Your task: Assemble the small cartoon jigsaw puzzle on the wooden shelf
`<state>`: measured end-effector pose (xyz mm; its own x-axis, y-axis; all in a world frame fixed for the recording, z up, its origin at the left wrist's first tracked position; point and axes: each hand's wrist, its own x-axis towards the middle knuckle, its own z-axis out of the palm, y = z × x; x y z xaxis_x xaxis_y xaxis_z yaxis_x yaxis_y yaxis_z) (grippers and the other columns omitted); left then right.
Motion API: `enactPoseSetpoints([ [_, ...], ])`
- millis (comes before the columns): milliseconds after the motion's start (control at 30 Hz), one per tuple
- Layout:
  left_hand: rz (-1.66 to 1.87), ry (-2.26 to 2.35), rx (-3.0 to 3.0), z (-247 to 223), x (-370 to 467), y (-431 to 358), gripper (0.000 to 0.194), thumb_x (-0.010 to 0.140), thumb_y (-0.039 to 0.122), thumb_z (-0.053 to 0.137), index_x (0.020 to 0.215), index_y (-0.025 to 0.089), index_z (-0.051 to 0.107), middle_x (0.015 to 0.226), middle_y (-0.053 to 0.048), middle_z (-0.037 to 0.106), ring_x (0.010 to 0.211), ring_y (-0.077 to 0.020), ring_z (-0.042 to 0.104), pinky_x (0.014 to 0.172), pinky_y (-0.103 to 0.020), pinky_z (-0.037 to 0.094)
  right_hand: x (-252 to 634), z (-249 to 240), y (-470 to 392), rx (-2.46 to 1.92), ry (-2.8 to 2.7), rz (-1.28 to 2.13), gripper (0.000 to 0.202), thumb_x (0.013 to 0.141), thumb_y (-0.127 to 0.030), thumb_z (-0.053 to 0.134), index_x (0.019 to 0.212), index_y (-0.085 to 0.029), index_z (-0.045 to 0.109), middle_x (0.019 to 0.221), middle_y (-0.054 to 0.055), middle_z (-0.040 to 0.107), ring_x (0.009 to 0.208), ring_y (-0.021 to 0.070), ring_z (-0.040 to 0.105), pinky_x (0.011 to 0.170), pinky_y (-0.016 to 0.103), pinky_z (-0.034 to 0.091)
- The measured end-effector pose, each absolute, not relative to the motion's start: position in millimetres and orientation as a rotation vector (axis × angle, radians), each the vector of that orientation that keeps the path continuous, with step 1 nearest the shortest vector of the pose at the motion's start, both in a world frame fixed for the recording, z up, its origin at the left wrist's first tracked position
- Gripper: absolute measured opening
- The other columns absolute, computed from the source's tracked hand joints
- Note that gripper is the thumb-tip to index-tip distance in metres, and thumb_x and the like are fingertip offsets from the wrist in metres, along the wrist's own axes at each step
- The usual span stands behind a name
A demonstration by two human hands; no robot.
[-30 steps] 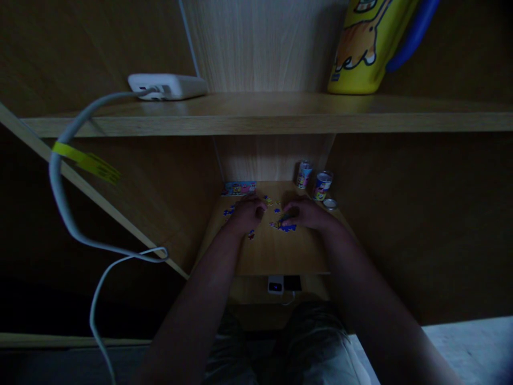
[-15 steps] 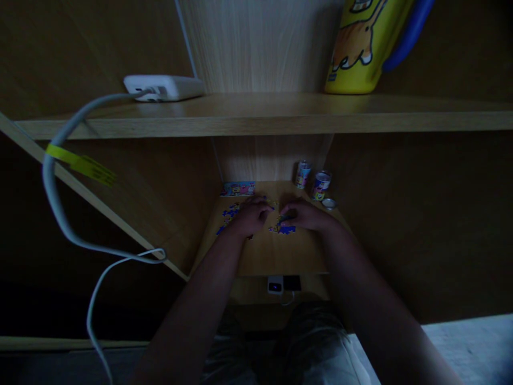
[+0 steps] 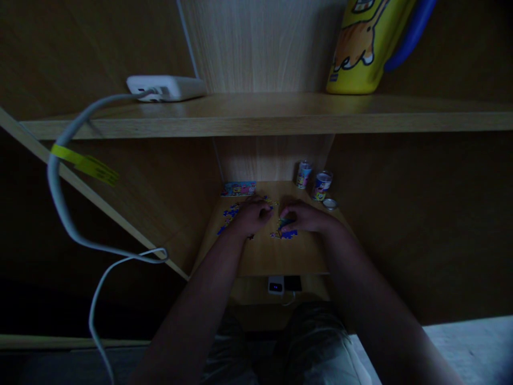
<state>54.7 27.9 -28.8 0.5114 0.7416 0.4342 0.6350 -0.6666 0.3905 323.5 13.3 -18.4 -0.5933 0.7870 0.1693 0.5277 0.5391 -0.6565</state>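
Note:
My left hand (image 3: pixel 253 215) is closed over the board, thumb and forefinger curled together beside small jigsaw pieces (image 3: pixel 271 206). Whether a piece sits between those fingertips is too dark to tell. Facing it, my right hand (image 3: pixel 303 216) has its fingers bent around a joined jigsaw section (image 3: pixel 288 234) in blue and yellow, with thumb and forefinger against it. Under and left of my left wrist lie several loose blue jigsaw pieces (image 3: pixel 230 212). Behind them, a colourful cartoon picture card (image 3: pixel 239 189) lies at the back left.
Two cartoon-printed cans (image 3: pixel 321 185) stand at the back right, with a round metal lid (image 3: pixel 329 203) in front. Overhead, a shelf (image 3: pixel 256 125) carries a white charger (image 3: pixel 168 88) with a hanging cable and a yellow mug (image 3: pixel 355 59). A small white device (image 3: pixel 276 285) lies below the board.
My right thumb and fingers have shifted slightly around the joined jigsaw section. My left hand stays almost in place. The whole view has drifted a few pixels.

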Motion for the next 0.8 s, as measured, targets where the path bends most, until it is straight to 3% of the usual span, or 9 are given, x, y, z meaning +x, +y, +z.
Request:
enactPoseSetpoints([
  [267, 0.838, 1.155, 2.602, -27, 55, 28, 0.014, 0.101, 0.021, 0.072, 0.087, 0.023, 0.074, 0.098, -0.006, 0.076, 0.106, -0.0274, 0.07, 0.106, -0.047, 0.055, 322, -24, 13, -0.997, -2.31, 0.9, 0.037, 0.082, -0.049, 0.097, 0.104, -0.024, 0.081, 0.115, 0.006, 0.081, 0.109, 0.0253, 0.074, 0.099, 0.037, 0.059],
  [433, 0.859, 1.153, 2.603, -30, 54, 30, 0.012, 0.1, 0.02, 0.073, 0.089, 0.023, 0.074, 0.096, -0.006, 0.076, 0.106, -0.0281, 0.07, 0.105, -0.047, 0.056, 317, -33, 16, -1.009, -2.211, 1.099, 0.036, 0.09, -0.053, 0.088, 0.101, -0.021, 0.075, 0.101, 0.004, 0.079, 0.093, 0.0216, 0.073, 0.087, 0.036, 0.061],
  [567, 0.863, 1.142, 2.589, -29, 55, 30, 0.013, 0.1, 0.018, 0.071, 0.088, 0.023, 0.074, 0.097, -0.006, 0.077, 0.105, -0.0277, 0.07, 0.105, -0.046, 0.056, 316, -40, 18, -1.01, -2.127, 1.193, 0.038, 0.086, -0.053, 0.089, 0.097, -0.021, 0.073, 0.094, 0.003, 0.078, 0.088, 0.0208, 0.071, 0.084, 0.035, 0.06],
  [800, 0.885, 1.121, 2.553, -25, 55, 28, 0.015, 0.101, 0.017, 0.07, 0.088, 0.024, 0.075, 0.096, -0.006, 0.077, 0.102, -0.0264, 0.071, 0.102, -0.044, 0.056, 313, -47, 27, -1.064, -1.996, 0.922, 0.031, 0.09, -0.052, 0.081, 0.096, -0.022, 0.074, 0.096, 0.005, 0.08, 0.09, 0.0228, 0.073, 0.085, 0.036, 0.058],
])
